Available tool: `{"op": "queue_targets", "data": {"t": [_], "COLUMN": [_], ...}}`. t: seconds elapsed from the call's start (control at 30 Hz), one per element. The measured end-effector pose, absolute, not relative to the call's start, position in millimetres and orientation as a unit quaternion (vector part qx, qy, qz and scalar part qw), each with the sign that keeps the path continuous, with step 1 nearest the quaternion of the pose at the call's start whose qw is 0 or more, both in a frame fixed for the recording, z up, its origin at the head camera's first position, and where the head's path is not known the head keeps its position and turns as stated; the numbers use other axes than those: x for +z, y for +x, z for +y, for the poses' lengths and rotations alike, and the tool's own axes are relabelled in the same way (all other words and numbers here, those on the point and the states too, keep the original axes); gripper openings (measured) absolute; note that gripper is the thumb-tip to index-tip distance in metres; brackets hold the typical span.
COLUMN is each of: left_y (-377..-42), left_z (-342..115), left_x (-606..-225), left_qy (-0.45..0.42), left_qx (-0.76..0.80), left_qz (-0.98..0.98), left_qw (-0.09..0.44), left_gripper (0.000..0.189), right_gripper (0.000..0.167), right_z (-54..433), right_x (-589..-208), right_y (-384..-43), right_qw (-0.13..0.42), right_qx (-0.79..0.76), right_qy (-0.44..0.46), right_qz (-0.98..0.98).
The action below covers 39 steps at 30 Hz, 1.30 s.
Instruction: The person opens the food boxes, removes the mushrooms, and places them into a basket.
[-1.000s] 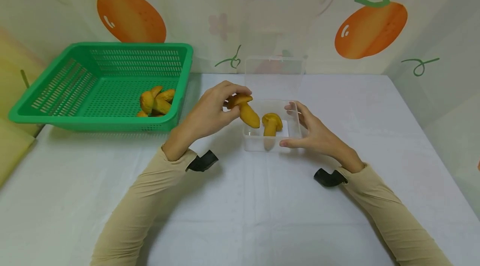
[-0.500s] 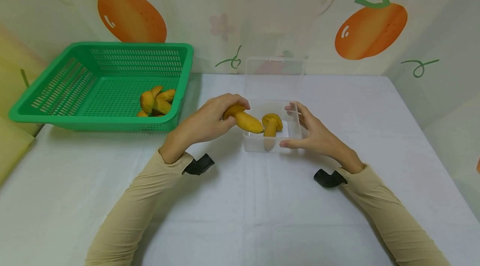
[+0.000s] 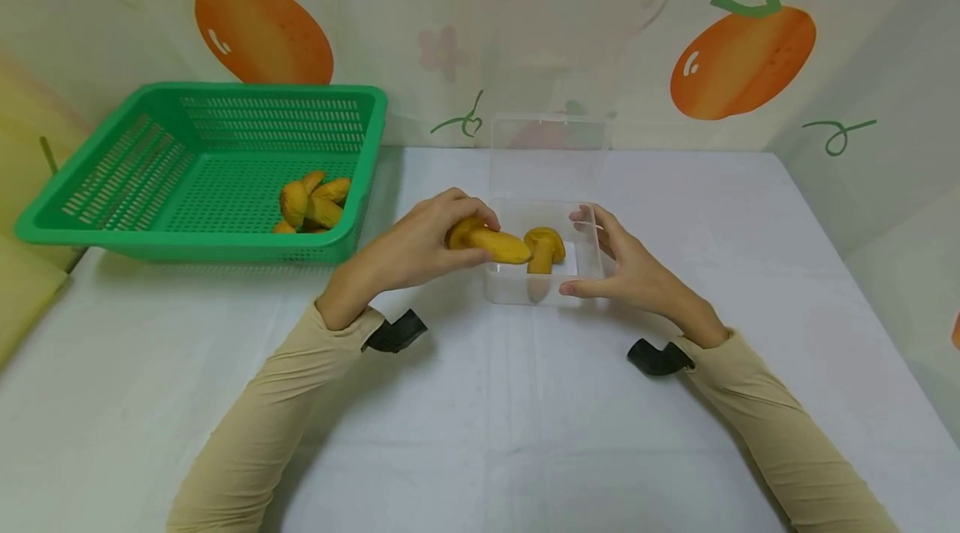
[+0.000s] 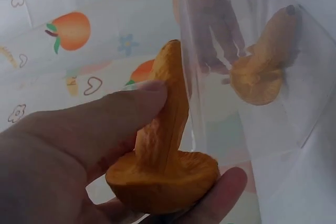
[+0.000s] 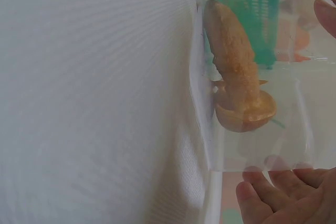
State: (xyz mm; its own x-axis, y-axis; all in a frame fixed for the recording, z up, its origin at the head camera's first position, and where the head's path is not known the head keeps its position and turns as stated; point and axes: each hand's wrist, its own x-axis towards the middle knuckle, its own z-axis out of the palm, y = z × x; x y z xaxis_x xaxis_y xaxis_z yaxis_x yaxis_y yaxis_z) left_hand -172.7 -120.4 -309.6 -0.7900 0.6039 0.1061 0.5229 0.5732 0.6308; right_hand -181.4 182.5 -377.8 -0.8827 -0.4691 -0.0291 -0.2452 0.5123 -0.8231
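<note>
My left hand (image 3: 420, 241) holds a yellow-orange mushroom (image 3: 501, 246), thumb along the stem and fingers behind the cap. Its stem points right, over the left side of a clear plastic box (image 3: 510, 289). In the left wrist view the held mushroom (image 4: 160, 184) has its cap low and stem up, beside the box wall. Inside the box lies another mushroom (image 3: 546, 246), cap toward the back, also visible through the plastic in the right wrist view. My right hand (image 3: 637, 270) grips the box's right side, thumb at the front wall and fingers farther back.
A green basket (image 3: 187, 246) stands at the back left, with several mushrooms (image 3: 296, 201) in its right front corner. The box's transparent lid (image 3: 551, 153) stands raised behind it, toward the printed backdrop. A white cloth (image 3: 525, 416) covers the table.
The left hand has lowered the mushroom toward the box, and its stem has swung from pointing down to lying nearly level, pointing right. The right hand and box have stayed put.
</note>
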Motion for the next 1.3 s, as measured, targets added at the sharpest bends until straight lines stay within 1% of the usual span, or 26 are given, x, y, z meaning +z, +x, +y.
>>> {"op": "queue_targets", "data": {"t": [0.17,0.33,0.6,0.7,0.8,0.97,1.2,1.3], "left_y": [-171.1,-170.8,-167.6,-167.6,-168.7,-170.8,-171.7,-173.8], "left_z": [-124.6,-129.9,-134.4,-140.4,-150.1,-169.5,-200.3,-215.8], "left_x": [-306.8,-305.7,-305.5,-301.5,-295.7,-288.2,-278.4,-277.6], "left_qy": [0.333,0.338,0.328,0.319,0.307,0.265,0.191,0.155], "left_qx": [0.335,0.346,0.355,0.359,0.360,0.348,0.360,0.361], "left_qz": [0.881,0.875,0.875,0.877,0.879,0.893,0.899,0.900], "left_qw": [0.033,0.006,-0.007,-0.027,-0.057,-0.109,-0.160,-0.190], "left_gripper": [0.035,0.035,0.035,0.036,0.036,0.035,0.035,0.036], "right_gripper": [0.105,0.108,0.107,0.108,0.106,0.101,0.104,0.106], "right_z": [182.9,184.3,186.3,186.2,186.4,186.0,184.6,184.0], "right_x": [-378.8,-378.8,-377.4,-377.3,-378.4,-379.5,-378.7,-378.6], "right_y": [-181.1,-180.2,-178.4,-178.2,-179.2,-180.5,-181.3,-181.5], "right_qw": [0.125,0.127,0.126,0.127,0.121,0.112,0.118,0.122], "right_qx": [-0.450,-0.451,-0.453,-0.452,-0.457,-0.463,-0.455,-0.452], "right_qy": [-0.208,-0.205,-0.203,-0.204,-0.204,-0.206,-0.212,-0.211], "right_qz": [0.859,0.859,0.859,0.859,0.857,0.855,0.857,0.858]}}
